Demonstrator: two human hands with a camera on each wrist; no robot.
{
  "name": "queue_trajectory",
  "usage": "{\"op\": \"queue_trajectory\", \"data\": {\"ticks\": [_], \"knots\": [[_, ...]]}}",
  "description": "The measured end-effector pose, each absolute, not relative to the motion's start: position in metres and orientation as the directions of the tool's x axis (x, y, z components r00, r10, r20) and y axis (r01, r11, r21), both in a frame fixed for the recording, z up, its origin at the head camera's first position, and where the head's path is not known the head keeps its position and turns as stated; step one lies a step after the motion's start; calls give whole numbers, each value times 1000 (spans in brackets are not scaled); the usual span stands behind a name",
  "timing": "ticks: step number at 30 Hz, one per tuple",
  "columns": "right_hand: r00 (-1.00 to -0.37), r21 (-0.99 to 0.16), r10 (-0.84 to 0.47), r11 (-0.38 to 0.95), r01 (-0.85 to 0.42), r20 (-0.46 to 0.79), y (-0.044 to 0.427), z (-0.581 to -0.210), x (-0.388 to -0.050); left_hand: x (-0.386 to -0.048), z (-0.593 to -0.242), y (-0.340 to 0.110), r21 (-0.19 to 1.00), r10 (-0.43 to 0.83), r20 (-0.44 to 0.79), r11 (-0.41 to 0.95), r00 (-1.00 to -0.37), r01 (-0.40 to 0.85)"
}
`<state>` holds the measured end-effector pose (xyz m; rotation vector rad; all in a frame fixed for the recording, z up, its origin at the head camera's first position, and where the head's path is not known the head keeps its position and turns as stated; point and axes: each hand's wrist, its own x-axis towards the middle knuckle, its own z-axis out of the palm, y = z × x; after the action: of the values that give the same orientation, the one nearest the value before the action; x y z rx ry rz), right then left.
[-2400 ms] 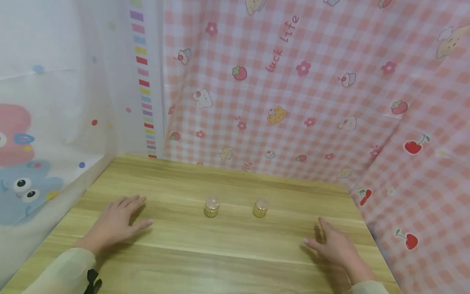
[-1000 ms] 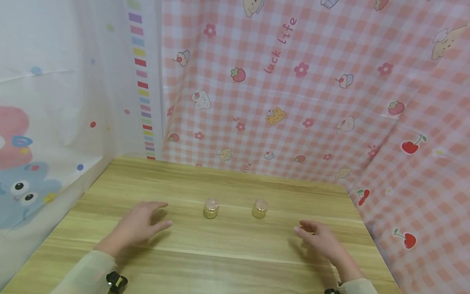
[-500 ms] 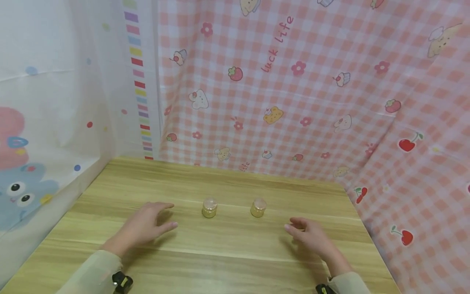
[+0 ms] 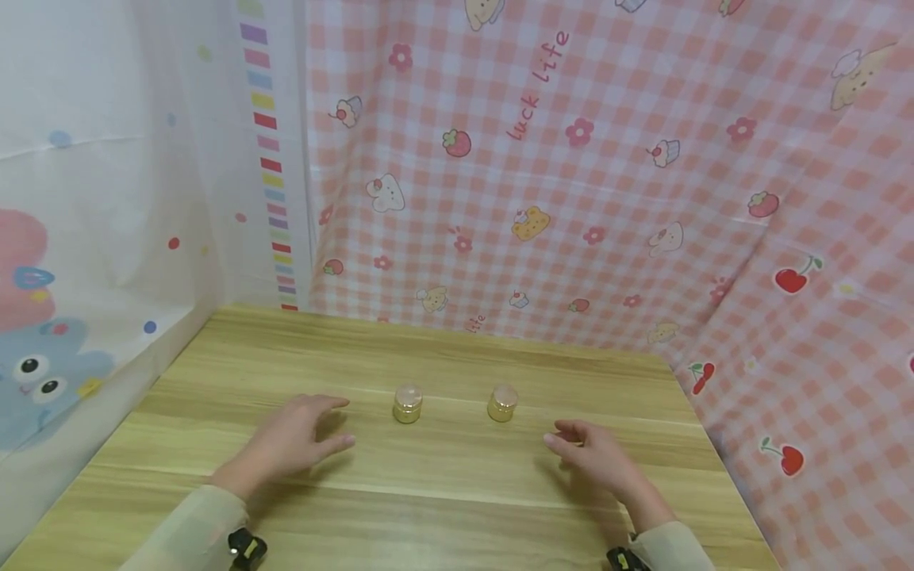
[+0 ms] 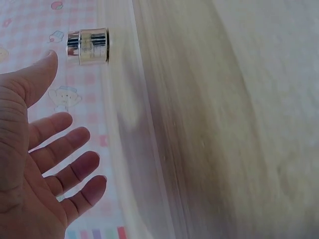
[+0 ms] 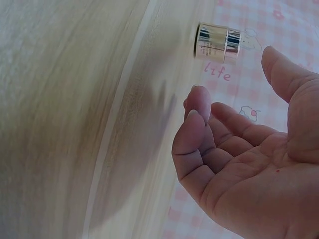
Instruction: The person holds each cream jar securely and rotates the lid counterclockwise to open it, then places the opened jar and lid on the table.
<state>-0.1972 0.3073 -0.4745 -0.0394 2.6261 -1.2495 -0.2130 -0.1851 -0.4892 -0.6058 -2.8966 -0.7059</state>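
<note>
Two small round gold jars with shiny lids stand upright on the wooden table, apart from each other: a left jar (image 4: 408, 404) and a right jar (image 4: 503, 404). My left hand (image 4: 289, 438) hovers left of the left jar, thumb and fingers spread, holding nothing. My right hand (image 4: 598, 454) is to the right of the right jar, its fingers loosely bent and nothing in them. In the left wrist view a gold jar (image 5: 87, 46) lies beyond the thumb tip. The right wrist view has a gold jar (image 6: 217, 43) with small print, untouched by the fingers.
The wood-grain table (image 4: 400, 523) reaches back to a pink checked cloth (image 4: 493, 174) hung behind and at the right. A white printed cloth (image 4: 121, 198) hangs at the left. Dark devices sit at both wrists.
Both hands have moved inward from the table's sides towards the jars, the left one rightwards and the right one leftwards. The jars have stayed where they stood.
</note>
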Motion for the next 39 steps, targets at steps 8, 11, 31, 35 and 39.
{"op": "queue_trajectory", "data": {"ticks": [8, 11, 31, 35, 39], "knots": [[-972, -765, -126, 640, 73, -198, 301, -473, -198, -211, -486, -178, 428, 372, 180, 804, -911, 413], [-971, -764, -133, 642, 68, -198, 298, -472, -199, -211, -487, -176, 423, 386, 183, 799, -904, 427], [-978, -727, -137, 686, 21, -157, 264, -473, -220, -202, -494, -148, 440, 465, 144, 761, -874, 477], [-978, -718, -135, 696, 19, -156, 255, -473, -224, -201, -497, -144, 436, 484, 147, 751, -863, 495], [-977, -718, -143, 696, 15, -159, 248, -472, -228, -199, -498, -140, 438, 501, 154, 738, -852, 513]]}}
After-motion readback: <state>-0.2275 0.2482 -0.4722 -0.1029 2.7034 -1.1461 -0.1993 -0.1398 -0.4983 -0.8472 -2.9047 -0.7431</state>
